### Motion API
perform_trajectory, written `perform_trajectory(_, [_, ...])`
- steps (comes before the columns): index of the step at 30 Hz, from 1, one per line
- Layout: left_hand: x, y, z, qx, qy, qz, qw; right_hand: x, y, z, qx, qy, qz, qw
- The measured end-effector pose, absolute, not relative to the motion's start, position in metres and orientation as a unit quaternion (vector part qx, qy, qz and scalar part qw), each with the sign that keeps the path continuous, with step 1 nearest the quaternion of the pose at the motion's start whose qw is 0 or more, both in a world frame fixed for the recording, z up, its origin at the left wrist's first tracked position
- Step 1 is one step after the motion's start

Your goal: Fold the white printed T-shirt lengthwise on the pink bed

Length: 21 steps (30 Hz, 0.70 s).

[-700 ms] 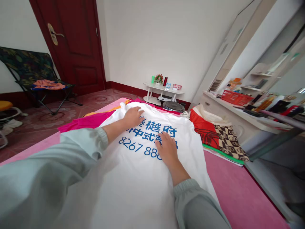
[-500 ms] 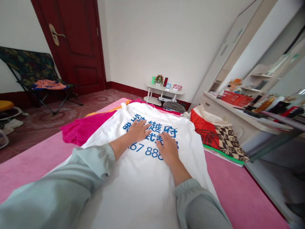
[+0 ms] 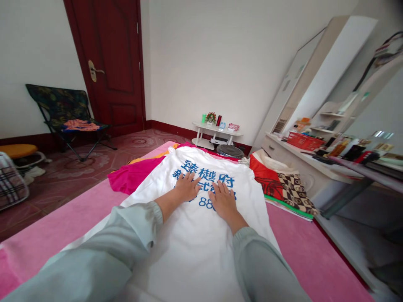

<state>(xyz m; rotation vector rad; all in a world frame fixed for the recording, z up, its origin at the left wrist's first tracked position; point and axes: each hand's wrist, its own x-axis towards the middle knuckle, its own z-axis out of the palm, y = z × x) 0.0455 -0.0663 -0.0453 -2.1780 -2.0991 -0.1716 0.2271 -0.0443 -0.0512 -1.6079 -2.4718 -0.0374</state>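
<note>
A white T-shirt (image 3: 189, 247) with blue characters and digits lies spread out on a pink cover (image 3: 292, 235). My left hand (image 3: 186, 187) rests flat on the print, fingers apart, over part of the characters. To its right, my right hand (image 3: 223, 201) also lies flat on the shirt with its fingers spread, covering some of the digits. Neither hand holds anything. Magenta cloth (image 3: 135, 175) sticks out from beside the shirt's left edge.
Folded clothes (image 3: 296, 191) are stacked at the right edge. Beyond stand a dressing table (image 3: 280, 147) with a red basket (image 3: 304, 141) and bottles, and a low white stand (image 3: 217, 129). A folding chair (image 3: 63, 110) and a yellow stool (image 3: 19, 150) are at left.
The view has tilted up and shifted left. Both hands stay flat on the shirt; my left hand has slid slightly down the print, closer to my right hand.
</note>
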Motion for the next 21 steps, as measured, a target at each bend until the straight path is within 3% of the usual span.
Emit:
perform_trajectory(11, [0.080,-0.102,-0.040,-0.663,-0.739,-0.081,0.086,0.270,-0.070,-0.035,-0.476,-0.861,-0.023,0.178])
perform_trajectory(16, [0.073,-0.103,-0.050,-0.671,-0.724,-0.132,0.090,0.327,-0.042,-0.008,-0.608,-0.733,-0.157,0.262])
perform_trajectory(21, [0.070,-0.103,-0.053,-0.668,-0.721,-0.160,0.086,0.358,-0.009,0.005,-0.706,-0.675,-0.104,0.187])
